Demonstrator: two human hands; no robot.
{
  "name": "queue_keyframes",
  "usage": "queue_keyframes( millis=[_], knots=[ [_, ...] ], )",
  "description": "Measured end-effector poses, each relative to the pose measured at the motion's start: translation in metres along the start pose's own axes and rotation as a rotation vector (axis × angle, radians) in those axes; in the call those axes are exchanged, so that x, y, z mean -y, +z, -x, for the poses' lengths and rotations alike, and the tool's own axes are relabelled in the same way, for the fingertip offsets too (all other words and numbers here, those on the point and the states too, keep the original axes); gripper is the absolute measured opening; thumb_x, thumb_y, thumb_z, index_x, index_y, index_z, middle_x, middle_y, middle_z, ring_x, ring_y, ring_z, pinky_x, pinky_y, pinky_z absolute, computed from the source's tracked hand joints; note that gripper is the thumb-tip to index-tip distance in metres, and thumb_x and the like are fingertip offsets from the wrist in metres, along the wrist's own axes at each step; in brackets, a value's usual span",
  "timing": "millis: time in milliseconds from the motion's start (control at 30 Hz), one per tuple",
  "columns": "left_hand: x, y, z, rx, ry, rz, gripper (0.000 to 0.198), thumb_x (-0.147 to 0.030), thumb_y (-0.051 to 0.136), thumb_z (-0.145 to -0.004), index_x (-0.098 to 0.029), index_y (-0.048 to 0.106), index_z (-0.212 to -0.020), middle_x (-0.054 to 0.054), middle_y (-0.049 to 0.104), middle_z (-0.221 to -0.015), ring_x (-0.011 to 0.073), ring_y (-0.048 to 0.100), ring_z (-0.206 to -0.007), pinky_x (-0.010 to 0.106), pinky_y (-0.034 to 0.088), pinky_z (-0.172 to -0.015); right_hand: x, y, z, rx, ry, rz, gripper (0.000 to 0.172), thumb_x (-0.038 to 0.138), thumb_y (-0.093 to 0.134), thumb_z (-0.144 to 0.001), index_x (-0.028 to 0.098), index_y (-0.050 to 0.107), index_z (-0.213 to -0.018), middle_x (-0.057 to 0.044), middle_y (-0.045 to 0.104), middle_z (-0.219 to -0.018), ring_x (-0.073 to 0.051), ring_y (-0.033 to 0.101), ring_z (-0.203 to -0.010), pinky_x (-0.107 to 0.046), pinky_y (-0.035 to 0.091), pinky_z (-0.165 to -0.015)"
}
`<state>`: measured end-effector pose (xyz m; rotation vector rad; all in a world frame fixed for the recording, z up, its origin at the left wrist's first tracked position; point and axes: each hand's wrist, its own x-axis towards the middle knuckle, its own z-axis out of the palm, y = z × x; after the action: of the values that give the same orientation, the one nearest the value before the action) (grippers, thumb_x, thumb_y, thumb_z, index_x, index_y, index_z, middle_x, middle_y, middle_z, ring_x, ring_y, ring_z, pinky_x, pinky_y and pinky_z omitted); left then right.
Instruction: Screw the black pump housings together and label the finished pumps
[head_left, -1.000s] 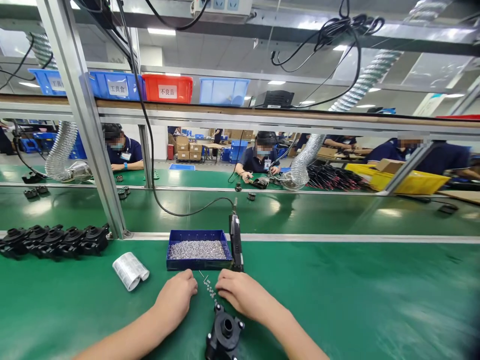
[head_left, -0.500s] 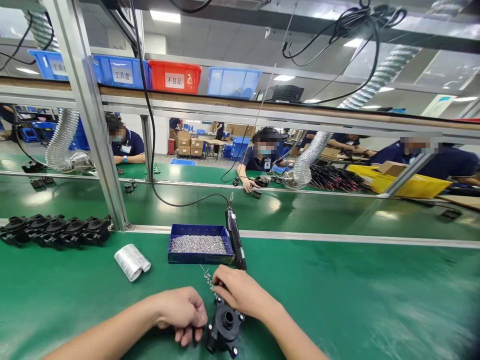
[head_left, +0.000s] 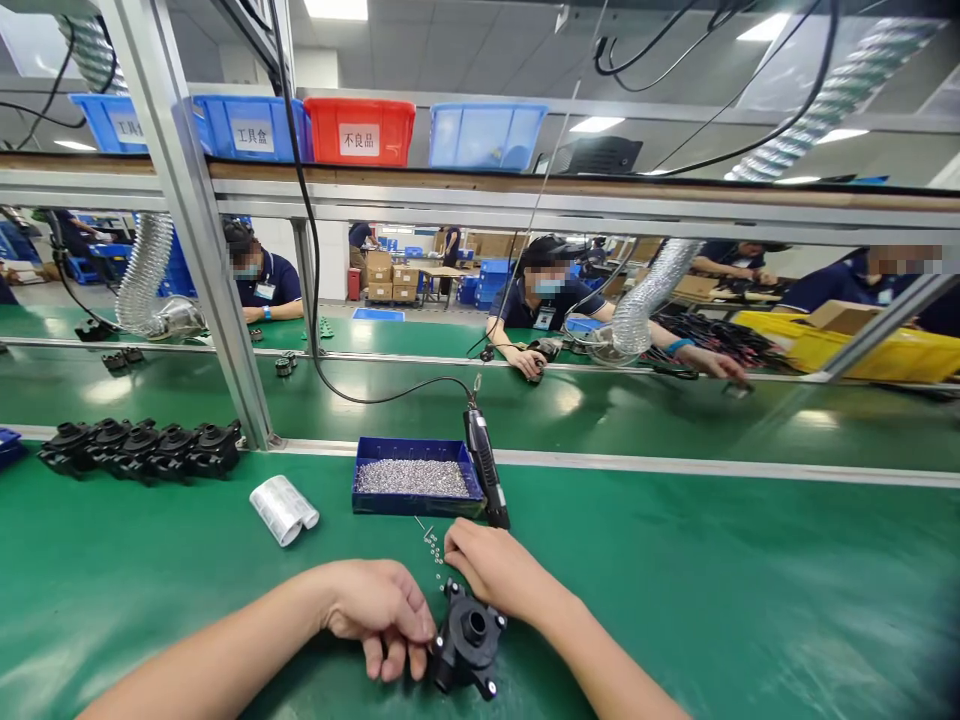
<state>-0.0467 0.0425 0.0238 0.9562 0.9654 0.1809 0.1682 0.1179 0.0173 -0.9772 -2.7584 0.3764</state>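
A black plastic housing (head_left: 471,628) with a round central collar and pale metal spots at its corner lugs rests on the green bench. At its left edge is my left hand (head_left: 382,615), thumb and forefinger pinched by a corner lug, the other fingers curled; whatever lies in the pinch is too small to make out. Just behind the housing, my right hand (head_left: 491,565) bends its fingers down together next to small loose nuts (head_left: 433,545). Its fingertips are partly hidden. Two thin metal pins (head_left: 424,527) lie beyond the nuts.
A blue tray (head_left: 418,505) of small metal parts stands ahead, with an electric screwdriver (head_left: 485,465) leaning at its right side. Left of it lies a rolled paper sheet (head_left: 281,508). Several black housings (head_left: 139,448) line the back left by a metal post (head_left: 195,220). Co-workers sit opposite.
The view has shifted slightly. My left thumb and forefinger have come up against the housing's left lug. My right hand stays by the loose nuts. Across the bench, a co-worker's arm now reaches out sideways.
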Motion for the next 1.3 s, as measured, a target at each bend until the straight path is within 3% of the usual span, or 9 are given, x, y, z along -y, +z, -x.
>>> queue_keyframes(
  millis=[167, 300, 400, 600, 767, 867, 1000, 1100, 1300],
  knots=[
    [-0.007, 0.006, 0.014, 0.070, 0.035, -0.042, 0.064, -0.069, 0.097, -0.034, -0.019, 0.073, -0.067, 0.003, 0.070, -0.070, 0.0112, 0.059, -0.047, 0.021, 0.051, -0.033, 0.005, -0.006, 0.003, -0.162, 0.086, -0.081, 0.018, 0.019, 0.041, -0.105, 0.022, 0.052, -0.092, -0.005, 0.067, -0.090, -0.023, 0.065, -0.079, -0.032, 0.044, -0.070],
    [-0.004, 0.016, 0.010, -0.016, 0.023, -0.052, 0.070, -0.060, 0.100, -0.015, -0.020, 0.069, -0.063, 0.000, 0.067, -0.061, 0.0111, 0.056, -0.044, 0.021, 0.052, -0.032, 0.030, -0.014, 0.015, -0.362, 0.116, -0.330, 0.028, 0.035, 0.028, -0.112, 0.023, 0.047, -0.095, -0.003, 0.060, -0.085, -0.020, 0.059, -0.075, -0.031, 0.047, -0.070],
    [-0.004, 0.018, 0.004, -0.064, 0.024, -0.021, 0.071, -0.059, 0.100, -0.013, -0.018, 0.067, -0.061, 0.001, 0.065, -0.057, 0.0114, 0.056, -0.042, 0.022, 0.053, -0.031, 0.055, -0.012, 0.027, -0.414, 0.067, -0.589, 0.029, 0.042, 0.032, -0.112, 0.024, 0.049, -0.095, -0.001, 0.057, -0.082, -0.018, 0.057, -0.074, -0.030, 0.047, -0.071],
    [-0.009, 0.014, 0.002, -0.159, 0.081, 0.029, 0.048, -0.039, 0.096, -0.030, -0.016, 0.065, -0.059, 0.001, 0.063, -0.059, 0.0126, 0.057, -0.044, 0.021, 0.052, -0.030, 0.080, 0.009, 0.031, -0.473, -0.042, -0.488, 0.023, 0.031, 0.033, -0.110, 0.025, 0.047, -0.093, -0.002, 0.058, -0.088, -0.019, 0.057, -0.077, -0.031, 0.045, -0.071],
    [-0.011, 0.023, 0.003, -0.275, 0.202, 0.087, 0.036, -0.035, 0.088, -0.045, -0.019, 0.056, -0.052, -0.003, 0.049, -0.052, 0.0093, 0.047, -0.045, 0.021, 0.051, -0.034, 0.078, 0.012, 0.025, -0.537, 0.015, -0.532, 0.023, 0.033, 0.033, -0.111, 0.026, 0.047, -0.094, -0.004, 0.058, -0.089, -0.021, 0.058, -0.081, -0.033, 0.046, -0.073],
    [-0.013, 0.030, 0.003, -0.370, 0.262, 0.184, 0.035, -0.035, 0.088, -0.049, -0.019, 0.057, -0.057, -0.001, 0.051, -0.061, 0.0137, 0.052, -0.056, 0.026, 0.055, -0.040, 0.075, 0.011, 0.023, -0.603, 0.051, -0.607, 0.023, 0.036, 0.034, -0.111, 0.025, 0.050, -0.098, -0.004, 0.058, -0.094, -0.021, 0.059, -0.085, -0.032, 0.047, -0.077],
    [-0.011, 0.043, 0.002, -0.477, 0.354, 0.380, 0.041, -0.048, 0.087, -0.062, -0.018, 0.062, -0.076, 0.005, 0.061, -0.086, 0.0225, 0.059, -0.093, 0.034, 0.062, -0.067, 0.071, 0.012, 0.020, -0.759, 0.088, -0.718, 0.023, 0.040, 0.038, -0.111, 0.025, 0.053, -0.101, -0.008, 0.059, -0.114, -0.023, 0.058, -0.105, -0.034, 0.047, -0.091],
    [-0.007, 0.052, -0.001, -0.554, 0.402, 0.421, 0.058, -0.063, 0.088, -0.063, -0.017, 0.062, -0.090, 0.007, 0.064, -0.098, 0.0229, 0.059, -0.101, 0.036, 0.059, -0.081, 0.073, 0.013, 0.018, -0.824, 0.118, -0.806, 0.025, 0.043, 0.041, -0.111, 0.025, 0.054, -0.100, -0.008, 0.056, -0.121, -0.024, 0.055, -0.113, -0.035, 0.045, -0.097],
    [0.000, 0.066, -0.013, -0.645, 0.543, 0.437, 0.070, -0.065, 0.092, -0.061, -0.017, 0.059, -0.101, 0.006, 0.067, -0.096, 0.0208, 0.061, -0.092, 0.031, 0.055, -0.075, 0.089, 0.011, 0.016, -0.792, 0.042, -1.006, 0.029, 0.046, 0.043, -0.110, 0.025, 0.057, -0.097, -0.008, 0.056, -0.115, -0.023, 0.055, -0.106, -0.032, 0.049, -0.088]
  ],
)
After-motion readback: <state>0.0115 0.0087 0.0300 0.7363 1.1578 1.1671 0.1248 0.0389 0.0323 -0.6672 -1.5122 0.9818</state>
